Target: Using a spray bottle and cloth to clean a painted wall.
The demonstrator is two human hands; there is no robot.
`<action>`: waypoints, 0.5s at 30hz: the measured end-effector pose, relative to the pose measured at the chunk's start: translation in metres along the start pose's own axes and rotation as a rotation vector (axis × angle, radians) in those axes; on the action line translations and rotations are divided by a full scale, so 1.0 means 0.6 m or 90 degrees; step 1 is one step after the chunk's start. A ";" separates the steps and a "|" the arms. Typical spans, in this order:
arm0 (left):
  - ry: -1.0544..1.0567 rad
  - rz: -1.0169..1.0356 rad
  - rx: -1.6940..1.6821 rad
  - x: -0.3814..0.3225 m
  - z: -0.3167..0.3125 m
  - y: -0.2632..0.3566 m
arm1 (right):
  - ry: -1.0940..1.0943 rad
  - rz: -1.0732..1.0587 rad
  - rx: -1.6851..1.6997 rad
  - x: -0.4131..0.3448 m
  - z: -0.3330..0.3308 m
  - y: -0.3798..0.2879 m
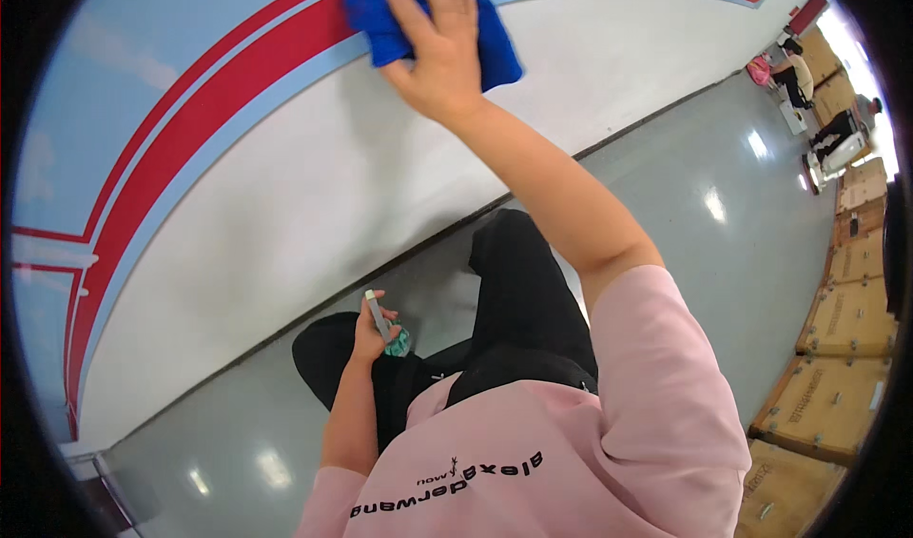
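My right hand (pixel 444 60) presses a blue cloth (pixel 499 61) flat against the wall, its fingers spread over the fabric. Beneath the cloth runs a printed red stripe (pixel 285 54) with light blue borders, above the plain white lower wall (pixel 285 181). Down by my bent knee, my left hand (pixel 366 337) holds a slim grey tool (pixel 377 315) with a pale tip; its exact kind cannot be made out. Something crumpled and green (pixel 399 342) shows beside the fingers of that hand, partly hidden by them.
Smooth grey floor (pixel 663 202) meets the wall along a dark baseboard strip (pixel 421 247). Large wooden crates (pixel 827 402) line the right side. At the far right, a seated person (pixel 795 74) and a bending person (pixel 842 128) are near a white machine (pixel 842 154).
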State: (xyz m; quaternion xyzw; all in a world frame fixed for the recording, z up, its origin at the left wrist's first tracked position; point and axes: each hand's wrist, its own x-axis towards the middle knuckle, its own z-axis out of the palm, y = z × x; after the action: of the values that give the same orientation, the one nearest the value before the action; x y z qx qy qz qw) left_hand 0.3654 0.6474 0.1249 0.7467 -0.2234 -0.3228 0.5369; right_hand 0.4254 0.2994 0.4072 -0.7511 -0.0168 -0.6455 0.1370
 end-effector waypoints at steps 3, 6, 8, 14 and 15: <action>0.028 -0.013 -0.041 -0.002 0.003 -0.013 | 0.011 -0.052 -0.003 0.019 -0.001 0.026; 0.029 0.002 -0.034 -0.005 0.002 -0.016 | 0.077 0.092 -0.043 0.048 -0.025 0.087; 0.024 -0.019 0.007 -0.002 0.009 0.013 | 0.076 0.158 -0.075 0.072 -0.063 0.147; 0.005 -0.007 -0.011 0.003 0.006 -0.006 | 0.233 0.265 -0.151 0.110 -0.133 0.333; 0.004 -0.002 -0.014 0.005 0.005 -0.003 | 0.245 0.298 -0.187 0.122 -0.146 0.340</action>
State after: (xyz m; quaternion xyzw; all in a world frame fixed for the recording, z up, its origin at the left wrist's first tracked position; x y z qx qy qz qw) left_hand 0.3651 0.6438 0.1218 0.7423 -0.2171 -0.3237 0.5451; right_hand 0.3942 0.0718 0.4525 -0.6105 0.2752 -0.7224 0.1724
